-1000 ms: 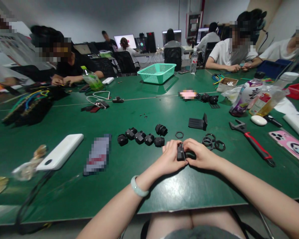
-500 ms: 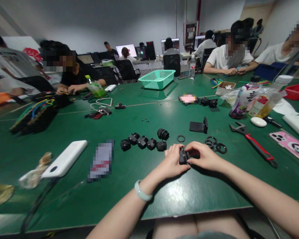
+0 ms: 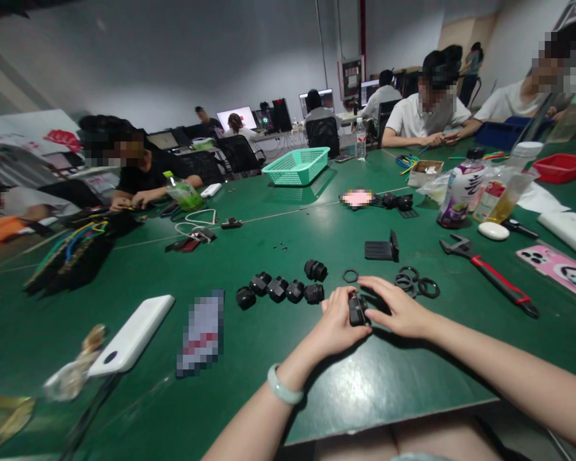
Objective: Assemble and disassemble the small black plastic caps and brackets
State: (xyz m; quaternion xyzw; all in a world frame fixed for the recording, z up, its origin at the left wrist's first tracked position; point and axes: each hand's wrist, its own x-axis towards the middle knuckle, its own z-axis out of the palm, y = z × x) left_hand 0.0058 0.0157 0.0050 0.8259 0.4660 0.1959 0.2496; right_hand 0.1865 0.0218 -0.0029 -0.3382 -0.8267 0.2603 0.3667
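Note:
My left hand (image 3: 340, 322), with a pale bangle on its wrist, grips a black plastic fitting (image 3: 358, 310) between thumb and fingers; its exact shape is partly hidden. My right hand (image 3: 399, 310) is just right of the fitting, thumb and fingers spread apart around that side. Beyond my hands lies a black hexagonal nut (image 3: 350, 275). Several black cable glands (image 3: 278, 289) form a row to the left, with one gland (image 3: 315, 269) behind the row. Black rings (image 3: 428, 287) lie loosely beyond my right hand, and an L-shaped black bracket (image 3: 383, 248) stands behind them.
An adjustable wrench (image 3: 494, 275) and a pink phone case (image 3: 559, 274) lie right. Left are a white power bank (image 3: 132, 336) and a pixelated item (image 3: 201, 333). A green basket (image 3: 295, 168) and bottles (image 3: 461, 192) stand farther back. Co-workers sit across the green table (image 3: 249, 224).
My right hand's fingers have opened and come away from the black fitting, while my left hand keeps hold of it. The whole view has shifted slightly with the head.

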